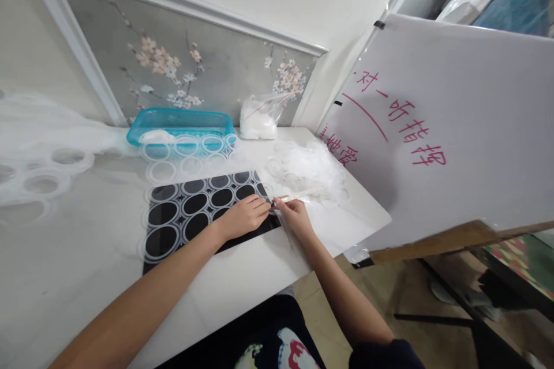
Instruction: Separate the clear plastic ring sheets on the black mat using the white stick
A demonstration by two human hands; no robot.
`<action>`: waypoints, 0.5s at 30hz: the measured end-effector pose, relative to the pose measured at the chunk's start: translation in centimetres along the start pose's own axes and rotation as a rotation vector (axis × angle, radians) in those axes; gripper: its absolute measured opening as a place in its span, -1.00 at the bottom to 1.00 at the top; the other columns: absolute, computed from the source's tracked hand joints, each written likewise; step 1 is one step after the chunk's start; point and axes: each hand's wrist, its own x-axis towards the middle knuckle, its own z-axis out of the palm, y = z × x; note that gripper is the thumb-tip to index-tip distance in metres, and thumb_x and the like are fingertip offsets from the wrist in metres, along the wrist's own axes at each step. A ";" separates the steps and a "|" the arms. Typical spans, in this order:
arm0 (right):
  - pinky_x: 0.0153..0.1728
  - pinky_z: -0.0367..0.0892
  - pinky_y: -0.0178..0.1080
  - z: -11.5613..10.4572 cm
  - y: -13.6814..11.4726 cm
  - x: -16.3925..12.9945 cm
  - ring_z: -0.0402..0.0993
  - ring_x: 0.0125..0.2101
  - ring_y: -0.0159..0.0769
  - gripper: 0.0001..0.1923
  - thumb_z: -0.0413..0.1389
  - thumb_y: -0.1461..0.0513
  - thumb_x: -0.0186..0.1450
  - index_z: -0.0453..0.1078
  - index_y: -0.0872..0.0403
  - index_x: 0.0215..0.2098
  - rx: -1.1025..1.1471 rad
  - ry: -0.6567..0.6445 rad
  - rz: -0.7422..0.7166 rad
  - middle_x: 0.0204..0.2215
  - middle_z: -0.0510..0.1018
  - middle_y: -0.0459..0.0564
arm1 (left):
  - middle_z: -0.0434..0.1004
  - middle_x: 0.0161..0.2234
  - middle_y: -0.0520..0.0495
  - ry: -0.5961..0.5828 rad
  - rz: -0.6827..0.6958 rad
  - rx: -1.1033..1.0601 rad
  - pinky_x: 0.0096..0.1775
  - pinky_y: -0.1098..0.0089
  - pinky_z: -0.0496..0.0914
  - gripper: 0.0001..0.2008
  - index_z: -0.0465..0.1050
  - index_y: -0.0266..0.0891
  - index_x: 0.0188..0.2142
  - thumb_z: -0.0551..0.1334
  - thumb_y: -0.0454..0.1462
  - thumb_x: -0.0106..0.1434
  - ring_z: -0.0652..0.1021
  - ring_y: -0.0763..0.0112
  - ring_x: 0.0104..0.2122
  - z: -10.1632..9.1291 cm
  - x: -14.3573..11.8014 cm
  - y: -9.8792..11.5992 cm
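Note:
A translucent sheet printed with rows of white rings (193, 203) lies over a black mat (146, 266) on the white table. My left hand (244, 216) rests on the sheet's right part, fingers together and bent, fingertips closed at its right edge. Meeting it there, my right hand (296, 216) pinches thumb against forefinger on what looks like a thin clear plastic strip. The small piece between the two hands' fingertips is largely hidden. Beyond my right hand sits a loose heap of clear and whitish plastic scraps (309, 167).
A blue plastic basket (182, 121) stands against the wall, with a zip bag of white material (259, 118) beside it. More ring-patterned translucent sheets (43, 179) spread across the left. At the right, a large white board with red writing (454, 104) leans by the table's edge.

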 end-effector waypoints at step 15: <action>-0.26 0.38 -0.22 0.4 0.9 -0.7 0.55 -0.27 -0.13 -0.69 0.09 0.04 0.25 0.51 0.09 -0.41 -0.111 0.024 -0.012 -0.32 0.63 0.03 | 0.46 -0.22 -0.16 -0.099 -0.194 -0.196 -0.14 0.24 0.30 -0.76 0.51 -0.30 -0.17 0.12 -0.22 0.35 0.43 0.24 -0.22 -0.5 -0.2 0.0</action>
